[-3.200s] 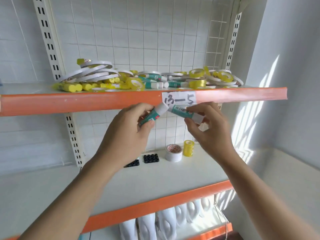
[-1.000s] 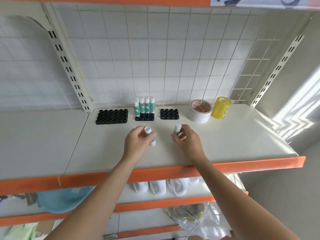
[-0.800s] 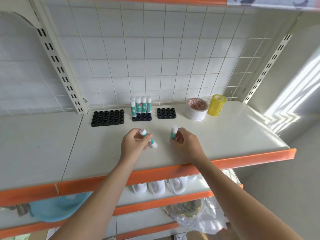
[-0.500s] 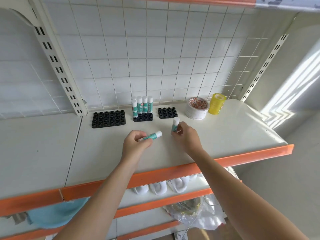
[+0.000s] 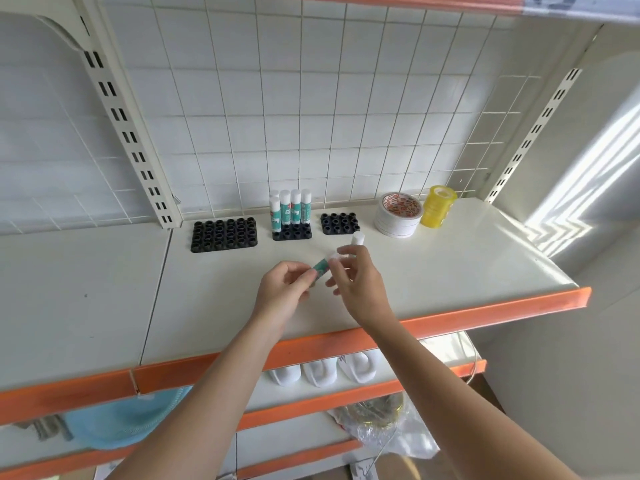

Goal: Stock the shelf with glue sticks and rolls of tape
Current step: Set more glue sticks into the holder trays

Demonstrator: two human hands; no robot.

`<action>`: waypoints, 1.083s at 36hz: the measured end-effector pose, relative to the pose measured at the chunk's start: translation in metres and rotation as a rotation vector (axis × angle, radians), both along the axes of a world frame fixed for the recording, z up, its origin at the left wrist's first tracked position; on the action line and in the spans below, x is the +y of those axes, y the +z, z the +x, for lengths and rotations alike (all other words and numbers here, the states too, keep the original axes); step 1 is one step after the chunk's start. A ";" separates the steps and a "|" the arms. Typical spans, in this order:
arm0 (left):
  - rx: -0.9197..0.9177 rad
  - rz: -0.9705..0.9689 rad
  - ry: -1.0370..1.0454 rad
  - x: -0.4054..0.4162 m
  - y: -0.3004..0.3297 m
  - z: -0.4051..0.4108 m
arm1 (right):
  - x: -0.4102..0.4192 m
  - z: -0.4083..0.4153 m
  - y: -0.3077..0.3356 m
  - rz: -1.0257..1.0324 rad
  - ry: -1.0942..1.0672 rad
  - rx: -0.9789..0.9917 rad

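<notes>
- Head view: the left hand (image 5: 282,292) pinches a small glue stick (image 5: 320,267) between thumb and fingers. It is a smooth plastic cylinder with a teal label and a white cap.
- This glue stick lies nearly flat above the shelf (image 5: 450,271). Its long axis runs from lower left to upper right, with the cap toward the right hand (image 5: 356,282).
- The right hand has its fingers curled around a second glue stick (image 5: 357,238), which stands upright. Only its white cap shows above the fingers, and one fingertip touches the cap of the first stick.
- At the back of the shelf stand three black plastic trays with round holes: a wide tray (image 5: 224,234), a middle tray (image 5: 292,231) and a small tray (image 5: 338,223).
- Five glue sticks (image 5: 291,211) stand upright in the middle tray.
- To the right is a white tape roll (image 5: 398,219), just beside a yellow tape roll (image 5: 438,212).
- The shelf is smooth, cream metal with an orange front edge (image 5: 485,311). Behind it is a white wire grid (image 5: 311,116), and sunlight falls on the right wall.
</notes>
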State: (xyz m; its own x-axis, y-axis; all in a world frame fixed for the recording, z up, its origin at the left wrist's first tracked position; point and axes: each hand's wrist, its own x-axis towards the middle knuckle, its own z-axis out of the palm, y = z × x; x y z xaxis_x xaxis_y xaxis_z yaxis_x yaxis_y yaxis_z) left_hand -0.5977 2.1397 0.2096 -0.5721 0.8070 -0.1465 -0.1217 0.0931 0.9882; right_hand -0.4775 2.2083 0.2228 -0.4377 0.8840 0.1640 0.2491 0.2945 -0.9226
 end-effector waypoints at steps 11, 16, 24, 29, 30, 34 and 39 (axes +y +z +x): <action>0.759 -0.125 -0.104 -0.020 -0.004 -0.028 | 0.001 -0.020 -0.001 0.191 0.033 -0.016; 1.156 -0.267 -0.118 -0.031 -0.015 -0.048 | 0.005 -0.033 0.003 0.192 0.029 -0.079; 1.339 -0.262 -0.072 -0.034 -0.032 -0.055 | 0.016 -0.058 0.008 0.263 0.023 -0.062; 1.385 -0.230 -0.043 -0.032 -0.036 -0.056 | 0.034 -0.078 0.007 0.331 -0.042 -0.084; 1.391 -0.230 -0.039 -0.032 -0.036 -0.055 | 0.038 -0.082 0.007 0.343 -0.051 -0.099; 1.409 -0.231 -0.037 -0.033 -0.038 -0.056 | 0.054 -0.096 0.004 0.392 -0.083 -0.130; 1.400 -0.238 -0.039 -0.032 -0.038 -0.056 | 0.064 -0.108 0.004 0.414 -0.061 -0.160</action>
State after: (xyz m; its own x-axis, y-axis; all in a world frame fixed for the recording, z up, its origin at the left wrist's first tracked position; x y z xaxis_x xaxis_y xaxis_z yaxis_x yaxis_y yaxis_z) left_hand -0.6534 2.1077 0.1716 -0.3340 0.8623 0.3808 0.9352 0.2525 0.2485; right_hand -0.5860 2.2723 0.2264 -0.4352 0.7834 0.4437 0.4078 0.6109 -0.6786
